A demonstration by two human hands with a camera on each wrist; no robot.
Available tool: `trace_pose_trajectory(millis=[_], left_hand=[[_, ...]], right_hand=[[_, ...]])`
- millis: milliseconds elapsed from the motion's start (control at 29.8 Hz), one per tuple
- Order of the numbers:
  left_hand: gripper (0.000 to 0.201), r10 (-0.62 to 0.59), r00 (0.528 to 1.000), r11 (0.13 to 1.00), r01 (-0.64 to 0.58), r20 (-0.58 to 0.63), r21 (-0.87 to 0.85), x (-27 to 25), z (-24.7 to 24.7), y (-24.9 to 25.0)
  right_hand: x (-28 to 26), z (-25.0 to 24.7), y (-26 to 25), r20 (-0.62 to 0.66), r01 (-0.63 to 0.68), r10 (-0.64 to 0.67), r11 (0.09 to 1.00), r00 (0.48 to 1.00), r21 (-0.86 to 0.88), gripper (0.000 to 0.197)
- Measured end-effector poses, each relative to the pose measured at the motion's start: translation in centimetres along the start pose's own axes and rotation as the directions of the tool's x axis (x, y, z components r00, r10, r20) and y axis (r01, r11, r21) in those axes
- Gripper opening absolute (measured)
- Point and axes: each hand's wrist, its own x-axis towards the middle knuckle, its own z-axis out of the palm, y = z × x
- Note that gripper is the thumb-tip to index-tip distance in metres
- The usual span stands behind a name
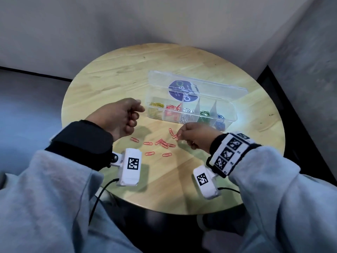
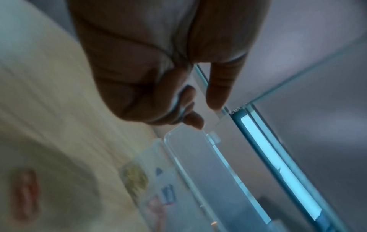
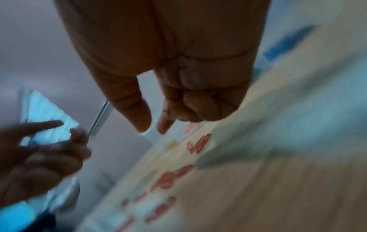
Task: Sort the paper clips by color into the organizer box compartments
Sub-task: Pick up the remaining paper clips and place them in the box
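A clear organizer box lies open on the round wooden table, with yellow, red, white, green and blue clips in separate compartments. Several red paper clips lie scattered in front of it. My left hand hovers just left of the box with its fingers curled. In the left wrist view the thumb and index of my left hand are slightly apart with nothing between them. My right hand is low over the right end of the loose clips. In the right wrist view my right hand has curled fingers and an empty gap between thumb and index.
The box lid, with a dark round label, lies flat behind the compartments. Grey walls meet in a corner behind the table. The near part of the tabletop is bare wood. Cables hang from both wrist cameras over the front edge.
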Motion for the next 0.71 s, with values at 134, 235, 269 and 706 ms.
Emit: trace_pose_trajectory(millis=[134,235,269,706], left_hand=[[0.006,0.14,0.989,0.526,-0.031,-0.051,0.85,1.2,-0.7,-1.6],[0.007,0.179,0.981,0.282,0.026,-0.079,0.959,1.7,-1.0,-2.7],[0.009,0.191,0.978,0.262,0.028,-0.08,0.965,1.8,-1.0,-2.8],[0.017,0.093,0.995,0.217,0.008,-0.029,0.976,3.4,-1.1,-3.9]], right_hand=[[0.0,1.6,-0.4,-0.011,0.081,-0.113,0.771,0.994,-0.632,0.042],[0.4,2.7,-0.5,0.014,0.093,-0.12,0.685,0.993,-0.722,0.049],[0.5,2.8,-0.6,0.012,0.086,-0.113,0.683,0.994,-0.725,0.048],[0.3,4.2,-1.1,0.063,0.098,-0.076,0.671,0.995,-0.735,0.013]])
